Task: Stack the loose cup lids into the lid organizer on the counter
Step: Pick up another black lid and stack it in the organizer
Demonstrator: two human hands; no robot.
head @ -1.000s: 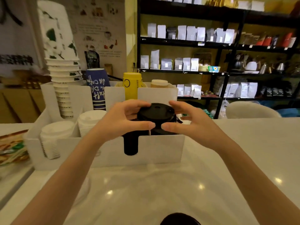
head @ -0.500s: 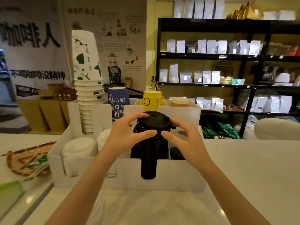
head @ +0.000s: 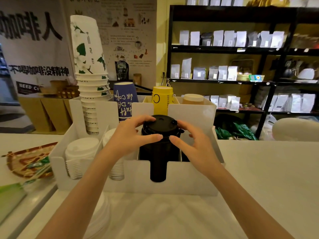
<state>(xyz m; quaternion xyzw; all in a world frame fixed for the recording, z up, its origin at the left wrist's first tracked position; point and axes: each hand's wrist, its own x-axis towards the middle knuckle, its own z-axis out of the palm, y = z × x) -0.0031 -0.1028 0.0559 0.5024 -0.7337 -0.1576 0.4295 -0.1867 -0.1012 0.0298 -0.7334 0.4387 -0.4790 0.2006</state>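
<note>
A white lid organizer (head: pixel 189 180) stands on the counter. In its third front slot rises a tall stack of black lids (head: pixel 158 169). The top black lid (head: pixel 159 124) sits level on that stack. My left hand (head: pixel 131 135) grips it from the left, thumb on the front and fingers over the back rim. My right hand (head: pixel 195 147) holds its right side, thumb at the front and fingers spread around the rim. Two stacks of white lids (head: pixel 81 149) fill the slots to the left, and my left arm partly hides the second one.
Paper cup stacks stand in the organizer's back row: white-green (head: pixel 89 69), blue (head: pixel 124 100), yellow (head: pixel 161 99), tan (head: pixel 192 99). A woven tray (head: pixel 22 163) lies at left. Blurred white lids (head: pixel 101 216) lie on the counter under my left arm. Black shelves (head: pixel 241 49) stand behind.
The black lid has come down from above the slot onto the black stack. Both hands stay around it, and my head has tilted up a little.
</note>
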